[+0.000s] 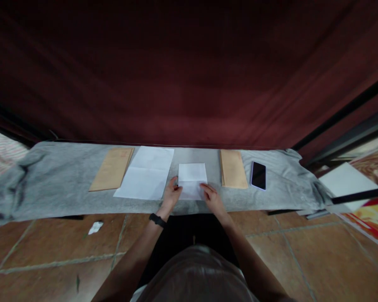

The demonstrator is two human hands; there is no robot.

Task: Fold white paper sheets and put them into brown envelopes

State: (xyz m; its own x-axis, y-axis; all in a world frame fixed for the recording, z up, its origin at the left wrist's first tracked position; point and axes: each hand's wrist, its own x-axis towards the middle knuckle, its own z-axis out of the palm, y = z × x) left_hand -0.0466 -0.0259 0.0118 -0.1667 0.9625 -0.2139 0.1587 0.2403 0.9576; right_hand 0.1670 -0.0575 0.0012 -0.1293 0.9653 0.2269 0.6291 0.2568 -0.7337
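Note:
A white sheet of paper, folded across, lies on the grey cloth between my hands. My left hand is at its left edge, thumb and fingers curled round that edge. On the right edge rest the fingers of my right hand, bent and close together over the paper. Left of it lie larger creased white sheets. Brown envelopes are at the far left, and more brown envelopes lie to the right.
A phone lies face up at the right. The grey cloth covers the long narrow table, with a dark red curtain behind it. White scrap is on the tiled floor. Boards and printed packaging stand at the far right.

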